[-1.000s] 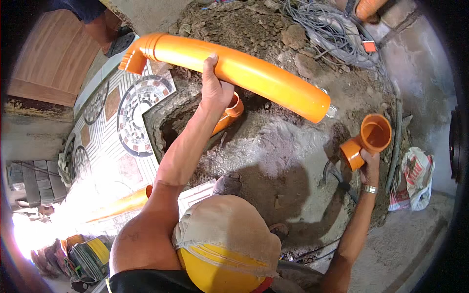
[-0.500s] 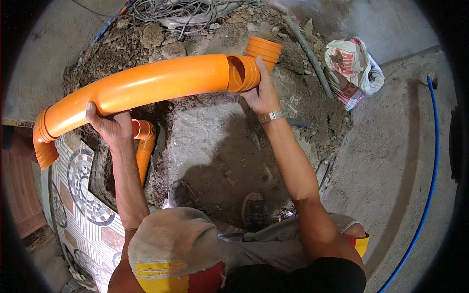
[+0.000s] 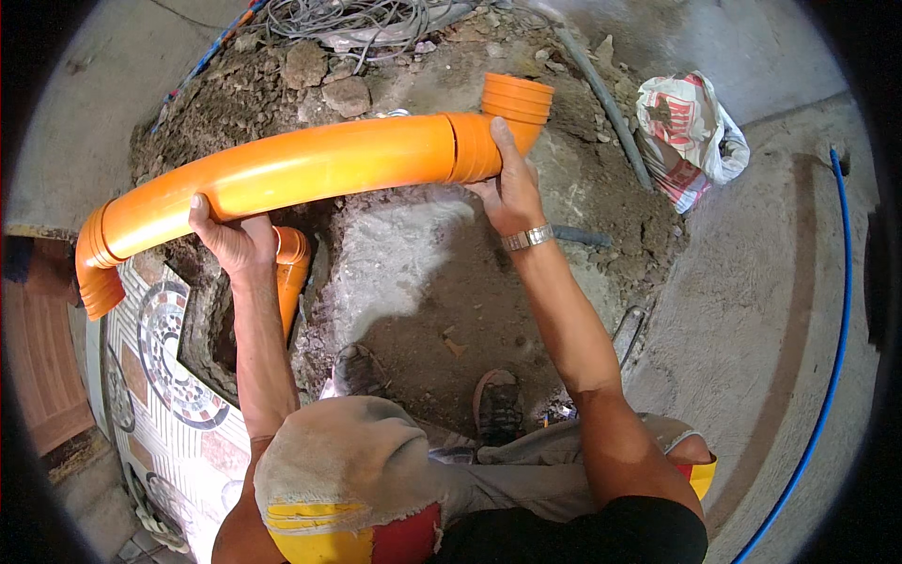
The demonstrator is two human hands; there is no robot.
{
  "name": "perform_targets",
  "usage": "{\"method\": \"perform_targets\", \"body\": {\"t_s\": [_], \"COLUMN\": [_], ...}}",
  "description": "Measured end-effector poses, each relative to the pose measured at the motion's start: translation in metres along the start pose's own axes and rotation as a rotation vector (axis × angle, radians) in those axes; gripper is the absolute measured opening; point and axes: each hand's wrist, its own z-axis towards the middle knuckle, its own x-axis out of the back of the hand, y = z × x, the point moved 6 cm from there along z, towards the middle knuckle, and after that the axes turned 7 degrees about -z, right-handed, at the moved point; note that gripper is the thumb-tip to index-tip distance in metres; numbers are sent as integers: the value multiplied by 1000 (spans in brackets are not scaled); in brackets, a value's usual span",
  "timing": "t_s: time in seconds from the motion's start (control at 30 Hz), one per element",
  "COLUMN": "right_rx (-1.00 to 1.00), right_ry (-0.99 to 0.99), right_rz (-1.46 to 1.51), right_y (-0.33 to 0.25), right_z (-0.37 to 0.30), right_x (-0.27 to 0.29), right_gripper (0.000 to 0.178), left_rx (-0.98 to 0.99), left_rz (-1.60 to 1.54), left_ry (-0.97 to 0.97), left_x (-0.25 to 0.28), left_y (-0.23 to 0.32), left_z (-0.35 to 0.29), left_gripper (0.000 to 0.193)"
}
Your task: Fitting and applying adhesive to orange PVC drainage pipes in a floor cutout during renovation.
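A long orange plastic pipe spans the space before me, sloping down to the left. My left hand grips its underside, thumb on the near face. At the left end an orange elbow fitting points down. Another orange elbow meets the right end, its mouth turned up and away. My right hand is closed around this elbow, thumb on top; a thin dark seam shows where pipe and elbow meet. Below my left hand, a second orange pipe with a socket stands in the dug hole, partly hidden by my forearm.
Soil and rocks lie beyond the pipe, with tangled grey wire behind. A grey pipe lies near a white sack. At right runs a blue hose; at left lies patterned tile.
The right elbow, tilted off the pipe with its dark opening showing before, now lines up against the pipe end. Pipe and hands appear slightly further right in the picture.
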Motion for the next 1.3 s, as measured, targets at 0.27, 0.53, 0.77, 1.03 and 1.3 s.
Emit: {"method": "perform_targets", "body": {"t_s": [0.27, 0.53, 0.77, 1.03, 1.3], "right_rx": [-20, 52, 57, 98, 373], "right_ry": [46, 59, 1, -154, -313], "right_rz": [-111, -174, -136, -145, -623], "right_y": [4, 3, -12, -19, -38], "right_z": [-8, -16, -32, -40, -103], "right_x": [-2, -6, -23, -22, -10], "right_gripper": [65, 58, 53, 65, 90], "left_rx": [-6, 15, 17, 39, 276], "left_rz": [44, 81, 9, -40, -216], "left_ry": [36, 48, 8, -68, -248], "left_x": [6, 17, 14, -9, -73], "left_y": [0, -2, -1, 29, 22], "left_z": [-3, -3, 4, 37, 83], "left_gripper": [49, 49, 52, 56, 60]}}
